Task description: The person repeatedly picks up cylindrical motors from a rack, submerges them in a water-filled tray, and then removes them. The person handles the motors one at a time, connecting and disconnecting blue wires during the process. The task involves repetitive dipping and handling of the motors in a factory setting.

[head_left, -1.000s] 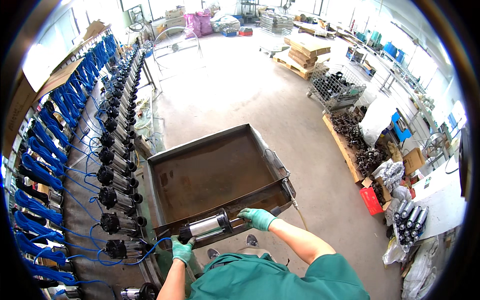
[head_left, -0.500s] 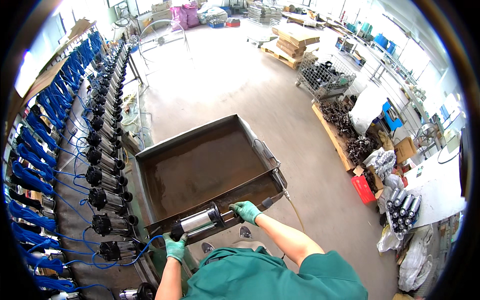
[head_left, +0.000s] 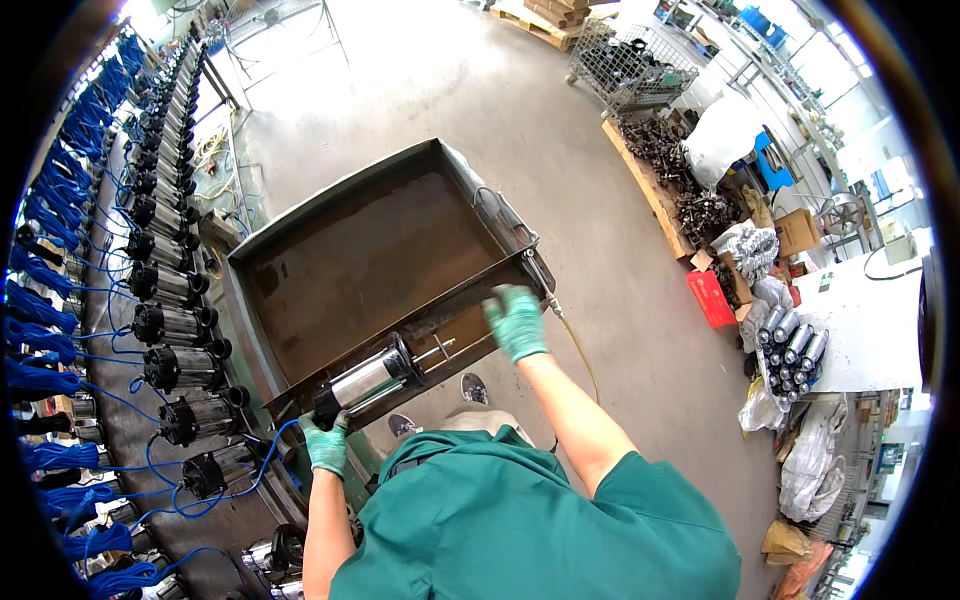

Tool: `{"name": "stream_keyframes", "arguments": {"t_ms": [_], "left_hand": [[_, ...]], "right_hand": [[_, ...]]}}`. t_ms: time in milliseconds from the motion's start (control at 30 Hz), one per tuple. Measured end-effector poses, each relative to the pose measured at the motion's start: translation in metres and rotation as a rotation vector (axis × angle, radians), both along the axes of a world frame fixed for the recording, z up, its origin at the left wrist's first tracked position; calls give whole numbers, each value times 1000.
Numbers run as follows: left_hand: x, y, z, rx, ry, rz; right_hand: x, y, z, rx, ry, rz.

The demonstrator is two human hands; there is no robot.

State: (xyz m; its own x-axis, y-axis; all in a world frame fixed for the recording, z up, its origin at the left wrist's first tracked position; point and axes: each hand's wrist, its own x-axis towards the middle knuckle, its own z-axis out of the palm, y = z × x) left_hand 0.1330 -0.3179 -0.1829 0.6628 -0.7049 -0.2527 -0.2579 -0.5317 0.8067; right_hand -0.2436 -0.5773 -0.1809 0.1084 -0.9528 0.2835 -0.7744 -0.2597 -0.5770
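A pump motor (head_left: 364, 384), a silver cylinder with black ends and a blue cable, lies tilted across the near ledge of a metal water tank (head_left: 330, 372). My left hand (head_left: 325, 443), in a green glove, grips its black lower-left end. A thin shaft (head_left: 437, 350) sticks out of the upper-right end, with a small crosspiece on it. My right hand (head_left: 516, 322), also gloved, is off the shaft, over the right part of the ledge. Its fingers look apart, slightly blurred, and nothing shows in them. Just beyond it, a metal nozzle (head_left: 540, 272) on a yellowish hose rests at the tank's right corner.
On the left, a long bench (head_left: 112, 290) carries a row of similar motors (head_left: 178, 368) with blue cables. Parts lie on a pallet (head_left: 650, 190) to the right, near a wire cart (head_left: 632, 75). Silver cylinders (head_left: 793, 345) are stacked on a white table (head_left: 870, 330).
My right hand has let go of the shaft and moved up and right toward the nozzle. My left hand stays on the motor. The view has shifted, so the tank appears higher and further left.
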Motion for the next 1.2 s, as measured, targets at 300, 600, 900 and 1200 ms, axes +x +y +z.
{"name": "stream_keyframes", "arguments": {"t_ms": [300, 600, 900, 1200], "left_hand": [[-2, 1, 3, 44, -35, -20], [2, -1, 6, 90, -87, -39], [7, -5, 6, 96, -98, -88], [10, -5, 14, 136, -149, -98]], "right_hand": [[-76, -80, -11, 704, 13, -302], [-25, -96, 3, 465, -60, 28], [36, 13, 17, 1257, -777, -18], [48, 11, 5, 1305, -881, 8]]}}
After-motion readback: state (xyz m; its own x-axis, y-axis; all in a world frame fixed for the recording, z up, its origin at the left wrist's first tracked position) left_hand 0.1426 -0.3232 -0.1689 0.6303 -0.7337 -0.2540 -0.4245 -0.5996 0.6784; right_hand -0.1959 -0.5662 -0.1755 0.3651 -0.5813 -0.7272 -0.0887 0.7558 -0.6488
